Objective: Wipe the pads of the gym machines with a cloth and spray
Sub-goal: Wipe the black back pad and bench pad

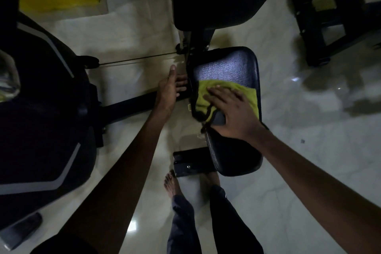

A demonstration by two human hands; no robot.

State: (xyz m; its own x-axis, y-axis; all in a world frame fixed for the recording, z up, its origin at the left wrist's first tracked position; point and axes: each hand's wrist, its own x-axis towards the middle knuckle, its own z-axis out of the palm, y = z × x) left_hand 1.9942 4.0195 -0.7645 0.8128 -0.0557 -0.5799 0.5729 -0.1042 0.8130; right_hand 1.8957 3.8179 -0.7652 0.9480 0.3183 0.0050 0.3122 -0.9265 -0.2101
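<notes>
Head view, dim light. Left hand (170,86) is empty with its fingers straight, set against the near-left edge of the black seat pad (226,66), likely to steady it. Green cloth (202,101) lies on the pad's middle. Right hand (228,111) is flat with spread fingers and presses the cloth down, which suits an even wiping stroke. No spray bottle identifiable.

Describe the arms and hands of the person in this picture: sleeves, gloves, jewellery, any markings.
Neither the left hand nor the right hand wears gloves, rings or a watch. The left forearm and right forearm are uncovered, with no bracelets or markings visible in the dim light. A dark patch at the bottom edge beside the left forearm may be a short sleeve; too dim to tell.
</notes>
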